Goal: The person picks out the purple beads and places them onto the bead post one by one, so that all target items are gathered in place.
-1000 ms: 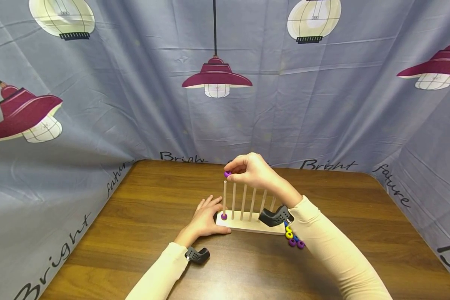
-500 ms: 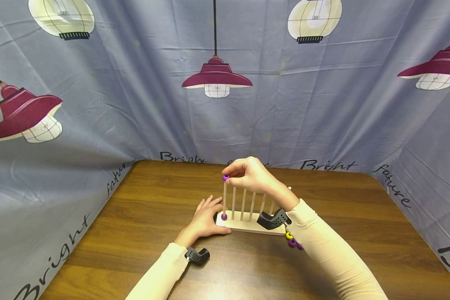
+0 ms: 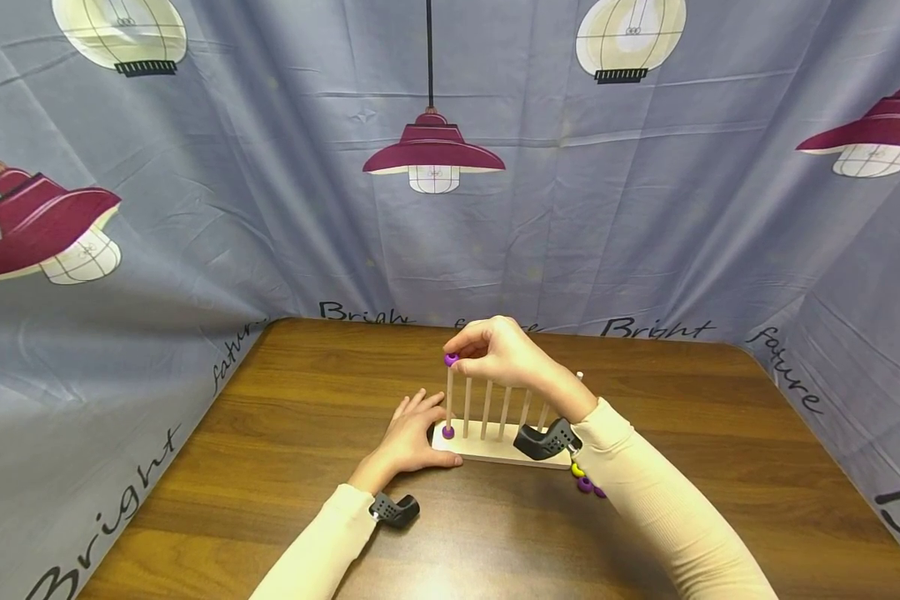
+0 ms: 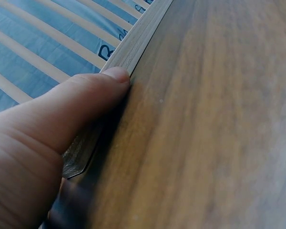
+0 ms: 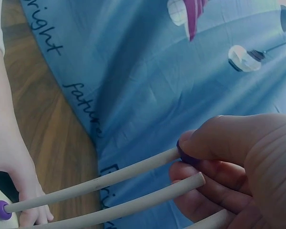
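A pale wooden peg stand with a row of upright rods stands on the table. My left hand grips its left end, thumb along the front edge and fingers behind; in the left wrist view the thumb presses the base's side. One purple bead sits at the foot of the leftmost rod. Between thumb and fingertips my right hand pinches another purple bead at the top of that same rod. In the right wrist view this bead is mostly covered by the fingers.
Right of the stand lie a yellow bead and purple beads, partly hidden by the right sleeve. A blue-grey curtain with printed lamps hangs behind the wooden table.
My right hand has come slightly down and left, bringing the purple bead from above the leftmost rod onto its tip. The right sleeve now covers more loose beads. My left hand stays put.
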Tool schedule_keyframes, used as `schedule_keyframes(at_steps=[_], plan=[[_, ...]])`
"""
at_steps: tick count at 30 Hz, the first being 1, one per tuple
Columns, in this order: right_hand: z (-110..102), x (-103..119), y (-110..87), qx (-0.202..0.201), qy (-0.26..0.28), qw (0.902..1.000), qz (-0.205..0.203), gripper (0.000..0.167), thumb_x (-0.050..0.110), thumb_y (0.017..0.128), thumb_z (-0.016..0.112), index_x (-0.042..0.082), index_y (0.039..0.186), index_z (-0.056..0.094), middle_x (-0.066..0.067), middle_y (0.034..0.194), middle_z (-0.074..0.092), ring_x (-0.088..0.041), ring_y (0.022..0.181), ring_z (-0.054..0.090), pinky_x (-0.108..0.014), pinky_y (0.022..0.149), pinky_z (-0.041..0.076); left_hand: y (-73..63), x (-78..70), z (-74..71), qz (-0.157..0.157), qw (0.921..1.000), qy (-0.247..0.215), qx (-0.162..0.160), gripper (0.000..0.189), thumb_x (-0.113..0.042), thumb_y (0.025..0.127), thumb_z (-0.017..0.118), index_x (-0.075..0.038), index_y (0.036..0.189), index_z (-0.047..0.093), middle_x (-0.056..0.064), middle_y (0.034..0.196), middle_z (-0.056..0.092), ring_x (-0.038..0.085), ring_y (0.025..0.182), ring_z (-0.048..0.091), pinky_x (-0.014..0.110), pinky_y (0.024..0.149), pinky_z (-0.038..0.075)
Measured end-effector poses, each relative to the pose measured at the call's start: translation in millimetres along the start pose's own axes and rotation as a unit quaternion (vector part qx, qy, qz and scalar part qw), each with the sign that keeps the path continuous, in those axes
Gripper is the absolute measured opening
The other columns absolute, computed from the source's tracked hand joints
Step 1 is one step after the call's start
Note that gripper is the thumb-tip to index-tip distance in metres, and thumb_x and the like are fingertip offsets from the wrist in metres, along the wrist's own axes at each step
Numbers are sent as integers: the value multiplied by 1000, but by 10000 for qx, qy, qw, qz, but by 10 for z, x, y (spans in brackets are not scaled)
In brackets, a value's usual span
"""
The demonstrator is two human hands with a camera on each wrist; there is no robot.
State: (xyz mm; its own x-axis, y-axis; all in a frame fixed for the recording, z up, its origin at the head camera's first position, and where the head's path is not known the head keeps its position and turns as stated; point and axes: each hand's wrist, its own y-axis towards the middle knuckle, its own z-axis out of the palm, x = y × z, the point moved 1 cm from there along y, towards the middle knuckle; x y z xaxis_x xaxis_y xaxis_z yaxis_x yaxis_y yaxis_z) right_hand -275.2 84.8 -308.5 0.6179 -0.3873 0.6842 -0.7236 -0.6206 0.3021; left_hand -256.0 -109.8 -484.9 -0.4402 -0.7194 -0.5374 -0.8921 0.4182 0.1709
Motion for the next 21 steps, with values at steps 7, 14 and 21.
schedule_keyframes(at_steps=[7,14,21], plan=[[21,-29,1,90,-13,9999,60,20,-1,83,75,-2,103,78,-15,100,78,-22,87,77,-21,77,63,6,0,5,22,10000,-32,-12,62,-50,65,88,-16,113,71,14,155,52,46,152,32,64,126,18],[33,-31,-4,137,-128,9998,43,18,2,84,76,-1,102,78,-13,100,78,-21,88,77,-21,77,63,3,-10,7,40,10000,-1,-14,62,-51,65,88,-16,114,71,14,154,52,46,152,32,65,125,18],[35,-20,-6,177,-334,9993,-84,18,3,84,76,-1,101,78,-12,98,78,-20,87,77,-20,76,62,-3,-18,-3,34,10000,-32,-21,62,-50,65,88,-16,114,71,14,155,52,46,152,31,65,126,17]])
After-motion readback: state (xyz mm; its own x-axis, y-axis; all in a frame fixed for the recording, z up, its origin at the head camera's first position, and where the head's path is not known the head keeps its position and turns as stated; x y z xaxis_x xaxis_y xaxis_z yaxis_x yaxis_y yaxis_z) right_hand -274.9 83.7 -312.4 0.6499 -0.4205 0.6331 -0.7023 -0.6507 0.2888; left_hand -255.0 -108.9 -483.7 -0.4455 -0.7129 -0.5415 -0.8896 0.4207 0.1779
